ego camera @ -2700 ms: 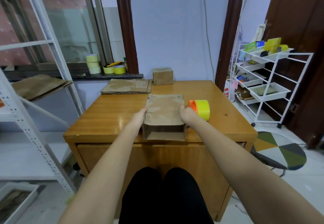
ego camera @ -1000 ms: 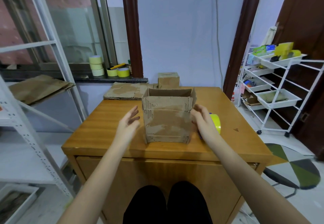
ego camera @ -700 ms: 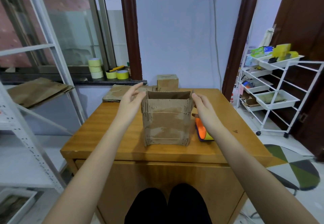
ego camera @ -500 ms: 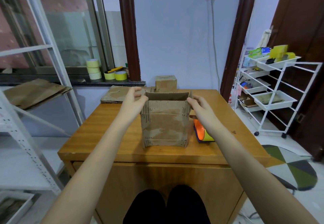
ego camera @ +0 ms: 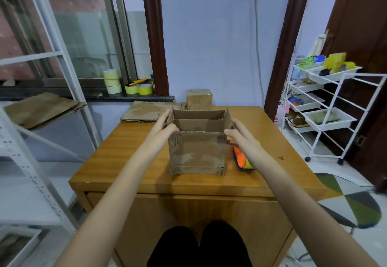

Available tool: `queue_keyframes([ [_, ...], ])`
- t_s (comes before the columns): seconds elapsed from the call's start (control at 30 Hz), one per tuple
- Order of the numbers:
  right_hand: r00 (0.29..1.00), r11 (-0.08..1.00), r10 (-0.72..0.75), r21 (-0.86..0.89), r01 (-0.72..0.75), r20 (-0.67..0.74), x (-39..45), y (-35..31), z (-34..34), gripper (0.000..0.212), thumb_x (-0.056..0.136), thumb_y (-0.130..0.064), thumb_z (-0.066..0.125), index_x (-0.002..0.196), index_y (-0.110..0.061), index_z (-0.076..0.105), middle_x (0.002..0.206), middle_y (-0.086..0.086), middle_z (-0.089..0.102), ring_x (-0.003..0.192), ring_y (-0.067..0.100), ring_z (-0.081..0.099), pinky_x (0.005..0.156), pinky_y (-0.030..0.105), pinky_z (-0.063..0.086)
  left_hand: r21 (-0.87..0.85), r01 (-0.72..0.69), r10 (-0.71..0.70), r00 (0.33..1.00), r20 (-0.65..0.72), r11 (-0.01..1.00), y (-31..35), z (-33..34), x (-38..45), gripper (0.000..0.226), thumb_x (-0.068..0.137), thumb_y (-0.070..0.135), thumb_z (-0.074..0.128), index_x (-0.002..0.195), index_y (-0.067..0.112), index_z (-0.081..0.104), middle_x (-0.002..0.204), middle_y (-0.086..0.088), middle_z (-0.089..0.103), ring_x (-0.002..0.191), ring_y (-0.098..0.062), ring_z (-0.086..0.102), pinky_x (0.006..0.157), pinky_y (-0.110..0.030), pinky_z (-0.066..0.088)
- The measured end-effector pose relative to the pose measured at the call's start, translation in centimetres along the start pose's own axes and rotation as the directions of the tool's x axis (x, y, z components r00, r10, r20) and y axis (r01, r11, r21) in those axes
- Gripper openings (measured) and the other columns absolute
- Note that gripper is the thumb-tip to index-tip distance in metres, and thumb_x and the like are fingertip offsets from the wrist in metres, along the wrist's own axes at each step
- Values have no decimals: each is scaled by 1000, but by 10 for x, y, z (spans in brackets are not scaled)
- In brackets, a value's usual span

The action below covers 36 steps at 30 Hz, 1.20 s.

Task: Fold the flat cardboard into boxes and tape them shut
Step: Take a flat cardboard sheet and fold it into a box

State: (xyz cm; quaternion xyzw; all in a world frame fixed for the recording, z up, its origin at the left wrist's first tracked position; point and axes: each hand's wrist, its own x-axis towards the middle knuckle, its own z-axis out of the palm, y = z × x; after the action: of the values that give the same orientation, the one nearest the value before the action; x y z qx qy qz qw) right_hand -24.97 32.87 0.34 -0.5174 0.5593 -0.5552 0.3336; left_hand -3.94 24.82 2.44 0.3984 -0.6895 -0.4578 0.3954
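Observation:
A worn brown cardboard box [ego camera: 198, 153] stands upright and open-topped near the front of the wooden table [ego camera: 125, 162]. Its near top flap is folded inward. My left hand [ego camera: 162, 129] grips the box's upper left edge, thumb on the near flap. My right hand [ego camera: 243, 139] holds the upper right edge the same way. A tape dispenser with an orange and yellow roll [ego camera: 243, 161] lies on the table just right of the box, partly hidden by my right wrist. A stack of flat cardboard [ego camera: 146, 113] lies at the table's far left.
A small closed box [ego camera: 199, 99] stands at the table's back edge. Tape rolls [ego camera: 125, 84] sit on the window sill. More flat cardboard [ego camera: 41, 107] rests on a white shelf at left. A white wire cart [ego camera: 326, 107] stands at right.
The box was lying flat, then got stood upright and opened. Both hands rose from its sides to its top edges, and the near flap has folded inward.

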Motion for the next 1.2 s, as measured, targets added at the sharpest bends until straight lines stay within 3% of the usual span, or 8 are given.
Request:
queue_keyframes([
  [0.13, 996, 998, -44, -52, 48, 73, -1, 10, -4, 56, 93, -17, 59, 140, -28, 31, 122, -32, 39, 115, -15, 40, 95, 6, 38, 5, -3, 2, 999, 54, 1000, -10, 0, -4, 68, 95, 19, 51, 151, 34, 15, 152, 17, 19, 137, -5, 21, 103, -26, 24],
  [0.2, 994, 997, -57, -54, 63, 98, -1, 16, -5, 56, 92, -14, 61, 137, -31, 31, 126, -32, 39, 127, -3, 35, 92, 1, 35, 8, -8, 8, 998, 55, 1000, -16, 1, -5, 71, 94, 19, 52, 151, 35, 12, 157, 12, 17, 142, -11, 19, 107, -28, 25],
  [0.4, 988, 996, -80, -29, 85, 133, -2, 27, -3, 76, 73, -24, 67, 139, -31, 28, 135, -20, 42, 131, 2, 37, 90, 8, 41, -6, 8, -8, 1000, 30, 1000, -27, 7, -8, 72, 95, 16, 52, 150, 37, 12, 154, 7, 23, 127, -9, 35, 73, -7, 39],
  [0.5, 986, 993, -84, -64, 94, 146, -5, 30, -2, 74, 72, -34, 71, 134, -39, 32, 140, -16, 43, 135, 5, 37, 103, 24, 41, -6, 5, -5, 1000, 16, 1000, -30, 7, -7, 76, 93, 12, 54, 151, 36, 12, 153, 5, 24, 132, -14, 34, 73, -7, 39],
  [0.77, 979, 981, -152, -100, 167, 138, -9, 28, 3, 81, 71, -49, 66, 139, -47, 22, 150, -5, 34, 137, 8, 35, 108, 42, 41, 44, 11, -11, 1000, -3, 999, -28, 8, -5, 78, 92, 11, 56, 152, 32, 10, 154, 4, 22, 138, -17, 28, 73, -7, 36],
  [1.03, 971, 960, -185, -182, 211, 152, -9, 30, 4, 74, 80, -40, 60, 138, -52, 16, 151, -9, 31, 138, 7, 30, 107, 36, 42, 72, 3, -3, 1000, 0, 997, -25, 9, -5, 81, 92, 11, 57, 151, 34, 7, 155, 3, 19, 132, -14, 31, 69, -4, 39],
  [1.1, 965, 939, -211, -243, 245, 158, -7, 32, 3, 81, 81, -44, 59, 148, -39, 15, 153, -11, 27, 139, 4, 28, 107, 40, 42, 71, -2, 3, 1000, -5, 997, -24, 11, -5, 82, 92, 10, 58, 151, 32, 6, 155, 2, 18, 131, -13, 30, 78, -2, 38],
  [1.2, 952, 893, -252, -339, 297, 171, -3, 34, 0, 89, 78, -54, 56, 153, -28, 14, 156, -12, 22, 139, 4, 27, 106, 43, 42, 67, -8, 8, 1000, 0, 998, -23, 10, -5, 83, 90, 11, 60, 151, 32, 7, 155, 2, 17, 139, -17, 24, 102, -23, 31],
])
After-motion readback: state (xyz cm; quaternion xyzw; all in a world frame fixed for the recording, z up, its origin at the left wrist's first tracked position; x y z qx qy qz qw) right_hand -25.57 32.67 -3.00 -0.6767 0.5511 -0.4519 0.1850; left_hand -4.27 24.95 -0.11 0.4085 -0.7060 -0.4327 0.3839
